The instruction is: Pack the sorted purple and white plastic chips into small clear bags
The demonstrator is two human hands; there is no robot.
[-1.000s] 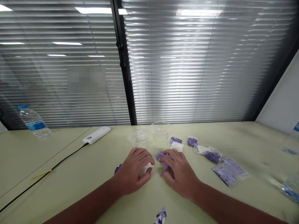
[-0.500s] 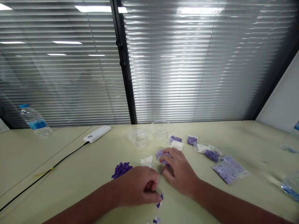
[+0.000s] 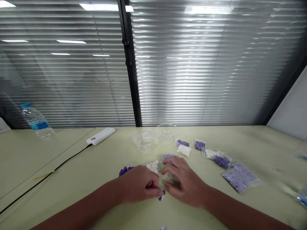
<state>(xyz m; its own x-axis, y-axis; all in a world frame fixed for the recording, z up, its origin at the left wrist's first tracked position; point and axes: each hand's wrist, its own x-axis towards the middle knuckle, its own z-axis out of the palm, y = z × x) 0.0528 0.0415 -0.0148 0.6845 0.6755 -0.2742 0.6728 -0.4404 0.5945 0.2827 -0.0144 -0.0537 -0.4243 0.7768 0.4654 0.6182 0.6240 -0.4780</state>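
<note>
Your left hand [image 3: 137, 185] curls beside purple bits [image 3: 161, 195]; whether it grips them, you cannot tell. Your right hand [image 3: 183, 182] spreads open, holding nothing, over a purple pile [image 3: 168, 157] near a white pile [image 3: 153, 166].

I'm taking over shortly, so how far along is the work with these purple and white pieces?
Done so far: a white pile and a purple pile lie apart on the table. In hand: the left hand is at loose purple-and-white pieces, the right hand over more purple pieces. Left: the plastic bags hold more pieces.
</note>
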